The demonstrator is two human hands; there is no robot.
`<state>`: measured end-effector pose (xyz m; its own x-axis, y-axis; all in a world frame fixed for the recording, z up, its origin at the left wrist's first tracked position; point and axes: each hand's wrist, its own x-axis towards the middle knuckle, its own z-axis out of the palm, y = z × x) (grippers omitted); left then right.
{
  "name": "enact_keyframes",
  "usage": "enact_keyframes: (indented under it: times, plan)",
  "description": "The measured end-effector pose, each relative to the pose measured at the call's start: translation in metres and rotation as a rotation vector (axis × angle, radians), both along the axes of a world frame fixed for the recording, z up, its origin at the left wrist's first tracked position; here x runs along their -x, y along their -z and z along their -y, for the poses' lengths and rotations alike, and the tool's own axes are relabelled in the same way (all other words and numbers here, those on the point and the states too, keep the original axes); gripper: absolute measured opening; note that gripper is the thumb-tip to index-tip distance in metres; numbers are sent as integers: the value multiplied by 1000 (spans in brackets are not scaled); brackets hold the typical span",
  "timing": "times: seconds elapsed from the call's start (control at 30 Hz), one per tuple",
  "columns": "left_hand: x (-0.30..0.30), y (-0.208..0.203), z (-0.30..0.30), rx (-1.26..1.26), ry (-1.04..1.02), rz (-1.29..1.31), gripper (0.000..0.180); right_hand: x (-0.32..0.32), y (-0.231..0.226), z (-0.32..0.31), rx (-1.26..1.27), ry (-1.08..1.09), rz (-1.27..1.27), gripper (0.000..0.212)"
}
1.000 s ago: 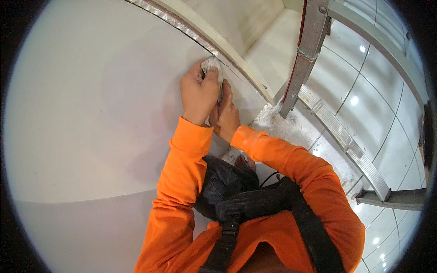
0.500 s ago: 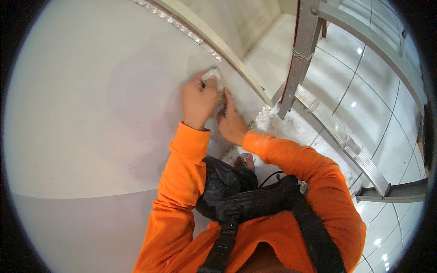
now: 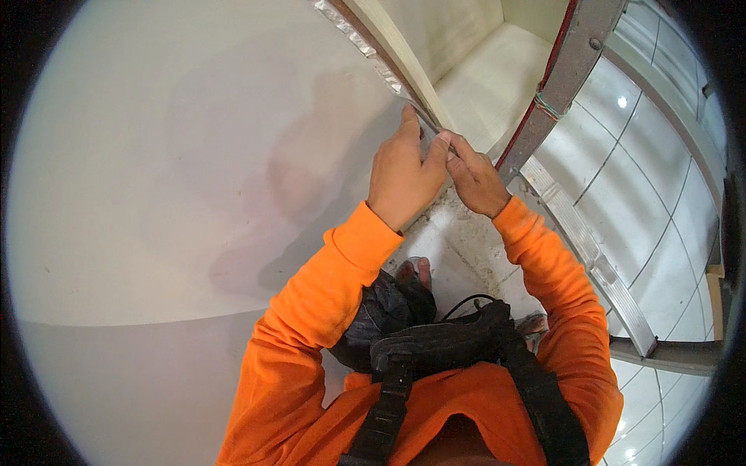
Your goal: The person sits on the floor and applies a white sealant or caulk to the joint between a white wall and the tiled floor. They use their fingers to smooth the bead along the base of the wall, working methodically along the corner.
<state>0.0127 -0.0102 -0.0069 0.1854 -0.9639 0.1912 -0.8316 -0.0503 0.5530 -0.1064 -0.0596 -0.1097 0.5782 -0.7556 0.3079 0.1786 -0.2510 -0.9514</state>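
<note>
Hands (image 3: 406, 177) (image 3: 478, 186) have shifted right, thin grey tool (image 3: 428, 121) between them.

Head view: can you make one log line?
left hand: near edge of smooth white surface; right hand: close beside left; grip: unclear; grey metal ladder: right

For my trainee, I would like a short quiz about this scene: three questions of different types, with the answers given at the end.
1. Multiple choice: what colour are the sleeves?
A) Blue
B) Orange
C) Green

2. True or false: the left hand and the right hand are both bare.

3. Fill in the missing word: in the picture, the ____ hand is nearer to the ladder.

Key: 1. B. 2. True. 3. right.
</note>
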Motion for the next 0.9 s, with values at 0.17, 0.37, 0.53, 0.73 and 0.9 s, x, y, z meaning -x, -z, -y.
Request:
enact_keyframes:
  times: [0.17, 0.37, 0.53, 0.73, 0.9]
  plan:
    - [-1, 3, 13, -10, 4, -8, 63, -7, 14, 9, 65, 83, 24, 37]
    - [0, 4, 13, 89, -10, 40, 49, -10, 2, 0, 109, 155, -59, 37]
    - [6, -9, 16, 5, -37, -22, 31, -20, 6, -3, 203, 268, -116, 38]
    - [-8, -7, 21, 67, -89, -117, 29, -35, -5, -20, 105, 319, -264, 43]
    - [-21, -4, 25, 47, -112, -135, 26, -53, 2, -34, 137, 300, -11, 55]
